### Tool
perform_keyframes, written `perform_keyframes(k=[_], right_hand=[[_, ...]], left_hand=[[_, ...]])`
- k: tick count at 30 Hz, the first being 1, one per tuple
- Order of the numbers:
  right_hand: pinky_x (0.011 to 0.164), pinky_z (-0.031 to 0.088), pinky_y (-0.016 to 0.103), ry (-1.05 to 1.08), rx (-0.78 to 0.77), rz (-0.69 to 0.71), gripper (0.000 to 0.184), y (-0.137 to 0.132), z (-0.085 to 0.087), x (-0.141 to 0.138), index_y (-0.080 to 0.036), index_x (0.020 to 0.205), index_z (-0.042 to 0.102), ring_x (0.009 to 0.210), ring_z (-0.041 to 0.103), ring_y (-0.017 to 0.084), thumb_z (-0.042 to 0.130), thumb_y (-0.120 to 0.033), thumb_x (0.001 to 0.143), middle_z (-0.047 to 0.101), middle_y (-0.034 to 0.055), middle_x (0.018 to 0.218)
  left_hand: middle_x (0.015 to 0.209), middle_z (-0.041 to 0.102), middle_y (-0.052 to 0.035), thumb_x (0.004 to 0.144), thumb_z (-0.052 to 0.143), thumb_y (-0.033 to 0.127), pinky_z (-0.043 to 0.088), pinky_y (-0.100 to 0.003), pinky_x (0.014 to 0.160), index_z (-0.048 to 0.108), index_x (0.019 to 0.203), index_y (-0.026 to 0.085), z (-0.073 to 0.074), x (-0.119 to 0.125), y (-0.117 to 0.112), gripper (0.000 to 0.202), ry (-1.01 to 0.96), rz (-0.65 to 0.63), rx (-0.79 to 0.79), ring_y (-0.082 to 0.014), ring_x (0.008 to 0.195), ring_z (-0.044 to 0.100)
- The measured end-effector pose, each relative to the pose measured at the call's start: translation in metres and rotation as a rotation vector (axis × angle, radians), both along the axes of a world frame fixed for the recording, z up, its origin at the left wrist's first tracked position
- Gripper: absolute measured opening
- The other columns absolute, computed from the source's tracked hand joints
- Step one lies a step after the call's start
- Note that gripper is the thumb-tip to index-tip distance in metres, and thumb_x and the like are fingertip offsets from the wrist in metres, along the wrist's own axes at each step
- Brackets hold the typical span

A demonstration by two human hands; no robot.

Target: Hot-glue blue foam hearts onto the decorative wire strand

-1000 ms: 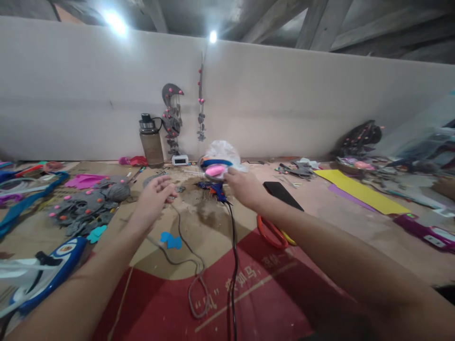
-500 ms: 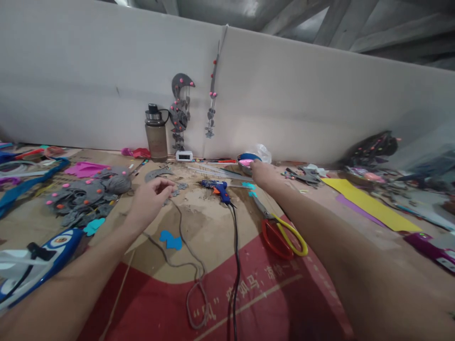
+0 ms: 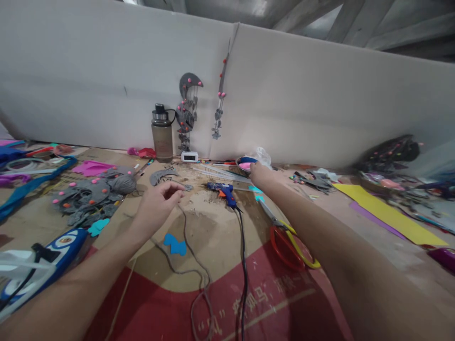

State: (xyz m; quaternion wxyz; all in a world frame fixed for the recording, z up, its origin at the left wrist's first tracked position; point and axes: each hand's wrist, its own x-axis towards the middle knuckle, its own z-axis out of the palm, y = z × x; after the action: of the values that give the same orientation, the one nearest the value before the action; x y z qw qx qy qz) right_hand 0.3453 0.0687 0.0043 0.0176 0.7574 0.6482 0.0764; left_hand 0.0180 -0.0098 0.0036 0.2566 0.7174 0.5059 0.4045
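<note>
Above the middle left of the table, my left hand [image 3: 161, 202] has thumb and fingertips brought together; whatever is between them is too small to make out. A grey cord [image 3: 187, 232] runs from beneath those fingers and loops down toward me. Small grey felt pieces [image 3: 187, 188] lie just beyond the fingertips. My right hand [image 3: 262, 175] reaches to the small bowl [image 3: 239, 166] with pink and blue contents at the back, its fingertips hidden from me. Between the hands lies a blue glue gun [image 3: 227, 194], its black cable trailing forward.
Scissors [image 3: 284, 227] with red and yellow handles lie under my right forearm. A blue paper shape [image 3: 175, 244] is on the cardboard. Grey felt pieces with pompoms [image 3: 94, 192] pile up at left, near a bottle [image 3: 162, 142]. Yellow sheet [image 3: 387, 213] at right.
The view has shifted slightly, so most things sit further right. My left hand has edged right and toward the felt pieces. My right hand stays at the bowl.
</note>
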Motion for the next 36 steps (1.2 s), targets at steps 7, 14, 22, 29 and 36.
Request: perform_keyframes(k=[7, 14, 22, 29, 36], right_hand=[[0.085, 0.042, 0.028, 0.341, 0.330, 0.349, 0.029, -0.060, 0.017, -0.062, -0.014, 0.094, 0.061, 0.097, 0.057, 0.017, 0.034, -0.008, 0.086, 0.064, 0.0091, 0.102], [0.062, 0.048, 0.027, 1.264, 0.294, 0.478, 0.028, -0.135, -0.016, -0.138, -0.020, 0.108, 0.050, 0.073, 0.058, 0.013, 0.048, -0.040, 0.088, 0.059, 0.0021, 0.090], [0.059, 0.048, 0.026, 1.405, 0.327, 0.440, 0.026, -0.169, -0.045, -0.146, -0.020, 0.110, 0.044, 0.074, 0.056, 0.013, 0.038, -0.039, 0.094, 0.056, 0.0045, 0.094], [0.066, 0.050, 0.029, 1.296, 0.373, 0.539, 0.027, -0.170, -0.049, -0.141, -0.020, 0.117, 0.042, 0.074, 0.057, 0.014, 0.036, -0.036, 0.096, 0.058, 0.0038, 0.089], [0.063, 0.050, 0.031, 1.290, 0.357, 0.567, 0.033, -0.166, -0.063, -0.136, -0.023, 0.123, 0.040, 0.078, 0.060, 0.016, 0.034, -0.042, 0.096, 0.059, 0.0071, 0.097]], left_hand=[[0.072, 0.067, -0.0016, 0.081, 0.058, 0.035, 0.041, -0.026, 0.061, 0.069, 0.082, 0.019, 0.006, 0.004, -0.006, 0.020, 0.019, 0.013, 0.052, -0.0157, 0.067, 0.057], [0.070, 0.064, -0.0023, 0.081, 0.058, 0.045, 0.041, -0.024, 0.056, 0.064, 0.075, 0.017, 0.001, 0.021, -0.025, 0.030, -0.325, -0.189, -0.144, -0.0123, 0.059, 0.053], [0.071, 0.064, -0.0006, 0.076, 0.067, 0.035, 0.045, -0.024, 0.059, 0.064, 0.085, 0.018, -0.027, 0.052, -0.065, 0.019, -0.500, -0.366, -0.219, -0.0118, 0.062, 0.056], [0.067, 0.060, 0.0004, 0.077, 0.068, 0.035, 0.044, -0.024, 0.059, 0.059, 0.078, 0.018, -0.029, 0.051, -0.066, 0.019, -0.515, -0.351, -0.200, -0.0112, 0.061, 0.055], [0.073, 0.062, -0.0019, 0.076, 0.068, 0.036, 0.044, -0.025, 0.062, 0.056, 0.075, 0.018, -0.035, 0.049, -0.065, 0.022, -0.469, -0.367, -0.240, -0.0132, 0.067, 0.057]])
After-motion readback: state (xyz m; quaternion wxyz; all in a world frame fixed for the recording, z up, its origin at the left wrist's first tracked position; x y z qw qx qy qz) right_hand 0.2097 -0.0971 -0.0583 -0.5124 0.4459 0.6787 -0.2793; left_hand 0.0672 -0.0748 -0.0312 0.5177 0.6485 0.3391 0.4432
